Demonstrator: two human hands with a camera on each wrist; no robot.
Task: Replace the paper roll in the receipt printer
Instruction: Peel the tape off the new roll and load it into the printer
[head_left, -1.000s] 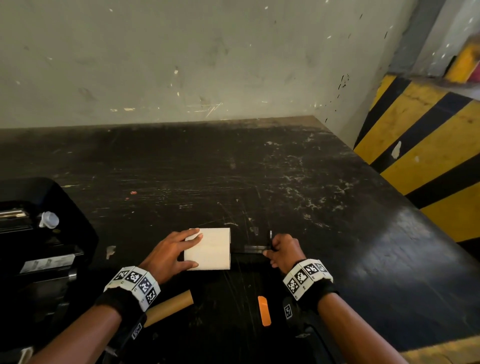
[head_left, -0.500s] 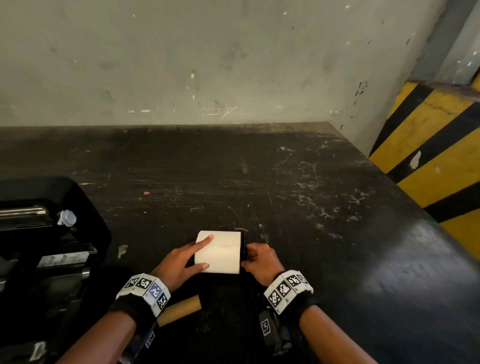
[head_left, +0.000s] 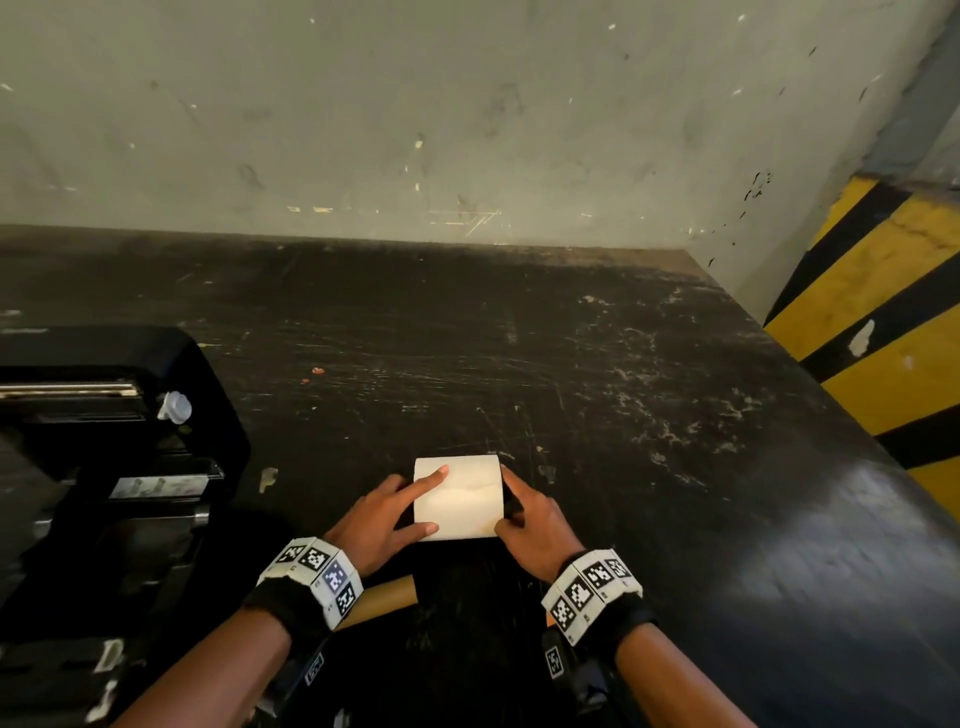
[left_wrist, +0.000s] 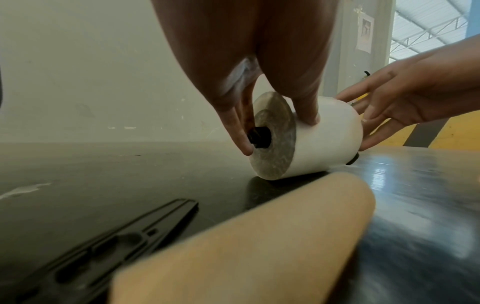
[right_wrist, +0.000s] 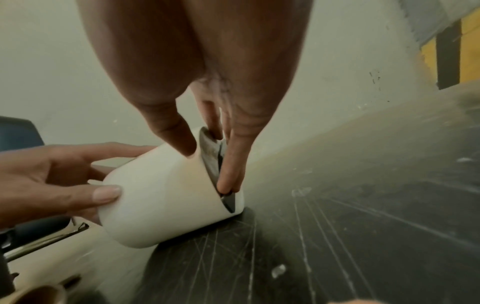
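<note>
Paper roll (head_left: 460, 496) lies crosswise between our hands, left hand (head_left: 379, 522) and right hand (head_left: 535, 525) gripping its ends, printer (head_left: 104, 467) well off left.

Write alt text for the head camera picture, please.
Two hands, the left hand and the right hand, grip a white paper roll lying on a scratched black table. An open black receipt printer stands at the left; a brown cardboard core lies near the left wrist.
</note>
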